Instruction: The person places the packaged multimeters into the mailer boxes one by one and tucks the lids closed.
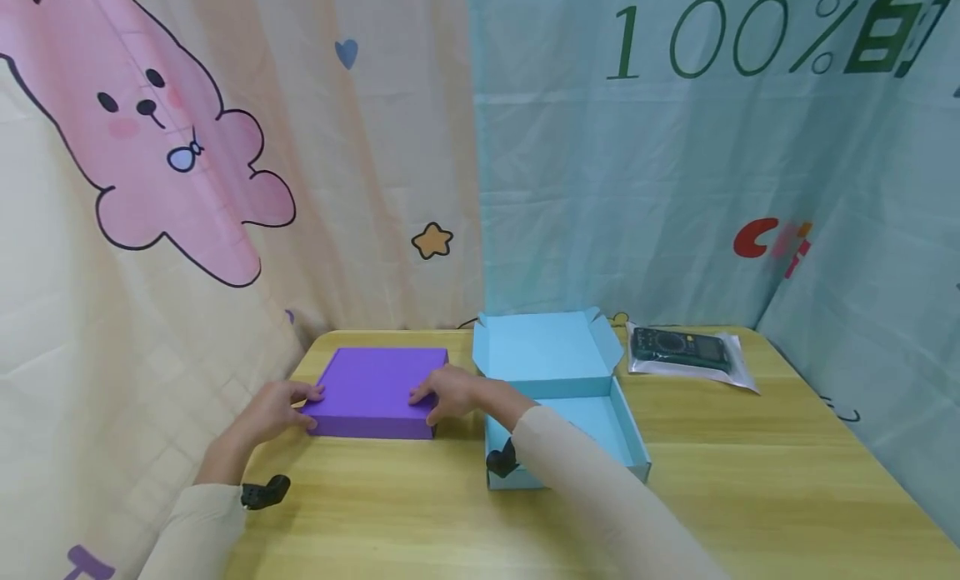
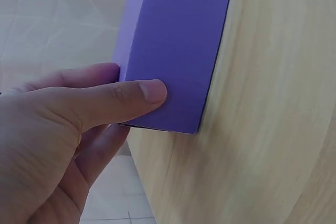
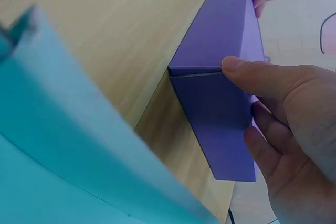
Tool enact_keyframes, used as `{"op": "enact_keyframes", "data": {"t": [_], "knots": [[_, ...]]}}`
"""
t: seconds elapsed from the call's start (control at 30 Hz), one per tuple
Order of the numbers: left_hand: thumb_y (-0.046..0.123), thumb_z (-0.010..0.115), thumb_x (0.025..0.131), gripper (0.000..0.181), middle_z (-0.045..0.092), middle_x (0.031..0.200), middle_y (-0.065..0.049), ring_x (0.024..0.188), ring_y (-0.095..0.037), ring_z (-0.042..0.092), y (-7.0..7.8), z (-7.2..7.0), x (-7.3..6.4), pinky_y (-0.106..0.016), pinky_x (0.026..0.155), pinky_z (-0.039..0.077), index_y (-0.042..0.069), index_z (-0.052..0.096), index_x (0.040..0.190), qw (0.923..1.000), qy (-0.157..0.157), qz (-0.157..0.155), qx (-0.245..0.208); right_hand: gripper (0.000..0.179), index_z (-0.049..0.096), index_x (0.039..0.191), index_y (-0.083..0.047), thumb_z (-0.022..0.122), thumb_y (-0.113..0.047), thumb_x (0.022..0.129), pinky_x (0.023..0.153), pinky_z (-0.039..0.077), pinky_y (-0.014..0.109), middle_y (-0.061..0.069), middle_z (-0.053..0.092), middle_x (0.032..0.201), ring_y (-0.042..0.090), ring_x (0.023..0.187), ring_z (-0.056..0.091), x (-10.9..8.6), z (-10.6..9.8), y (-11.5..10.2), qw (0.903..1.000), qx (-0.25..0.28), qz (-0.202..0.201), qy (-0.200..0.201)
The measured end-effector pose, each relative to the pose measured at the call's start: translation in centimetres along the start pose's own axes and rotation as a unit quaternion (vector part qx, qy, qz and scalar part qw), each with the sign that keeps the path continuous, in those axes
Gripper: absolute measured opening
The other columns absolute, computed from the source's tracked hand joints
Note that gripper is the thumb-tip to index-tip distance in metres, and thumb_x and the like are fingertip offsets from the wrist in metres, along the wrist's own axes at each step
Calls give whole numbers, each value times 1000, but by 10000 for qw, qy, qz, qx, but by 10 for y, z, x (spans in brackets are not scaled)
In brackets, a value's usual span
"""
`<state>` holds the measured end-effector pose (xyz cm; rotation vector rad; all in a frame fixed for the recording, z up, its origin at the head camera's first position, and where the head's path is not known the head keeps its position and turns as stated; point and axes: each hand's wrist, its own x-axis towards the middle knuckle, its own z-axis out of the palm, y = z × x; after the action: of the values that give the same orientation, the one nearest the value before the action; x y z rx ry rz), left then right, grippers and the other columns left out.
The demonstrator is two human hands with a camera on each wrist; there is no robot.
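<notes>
A closed purple cardboard box (image 1: 382, 378) lies flat on the wooden table, left of centre. At its left front corner my left hand (image 1: 268, 412) grips it; in the left wrist view the thumb (image 2: 154, 92) presses on the front face while other fingers lie on the top and round the side. My right hand (image 1: 453, 390) holds the right front corner, its thumb (image 3: 233, 64) at the front edge and its fingers on the top. A narrow gap shows along the corner seam in the right wrist view. The box's contents are hidden.
Just right of the purple box, a light blue box (image 1: 633, 434) stands with its lid (image 1: 547, 347) raised, partly under my right forearm. Farther right, a dark multimeter (image 1: 678, 349) lies in a clear plastic bag. Printed curtains (image 1: 375, 163) hang behind the wooden table (image 1: 390, 513).
</notes>
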<state>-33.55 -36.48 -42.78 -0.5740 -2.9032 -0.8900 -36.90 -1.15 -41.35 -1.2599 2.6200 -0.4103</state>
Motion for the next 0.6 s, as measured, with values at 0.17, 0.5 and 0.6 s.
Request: {"op": "enact_keyframes", "data": {"t": [0.17, 0.5, 0.6], "knots": [[-2, 90, 73, 41, 65, 125, -31, 118, -53, 59, 3, -2, 0, -58, 98, 50, -10, 74, 110, 9999, -36, 67, 123, 44, 69, 138, -16, 78, -25, 96, 107, 44, 23, -4, 63, 140, 9, 130, 55, -5, -7, 2, 10000, -46, -82, -29], [1, 93, 71, 38, 67, 121, -31, 114, -51, 63, 5, -2, 0, -59, 98, 51, -8, 76, 104, 9994, 8, 125, 327, 52, 64, 143, -10, 78, -23, 95, 103, 51, 30, 0, 66, 137, 15, 124, 61, -32, -27, 19, 9988, 385, 199, 241], [1, 92, 72, 39, 66, 123, -32, 116, -52, 61, 6, -2, 0, -59, 98, 51, -9, 75, 107, 9995, -9, 105, 286, 53, 62, 145, -11, 77, -25, 95, 101, 52, 32, 1, 66, 136, 18, 126, 60, -41, -33, 27, 9982, 419, 315, 303]]}}
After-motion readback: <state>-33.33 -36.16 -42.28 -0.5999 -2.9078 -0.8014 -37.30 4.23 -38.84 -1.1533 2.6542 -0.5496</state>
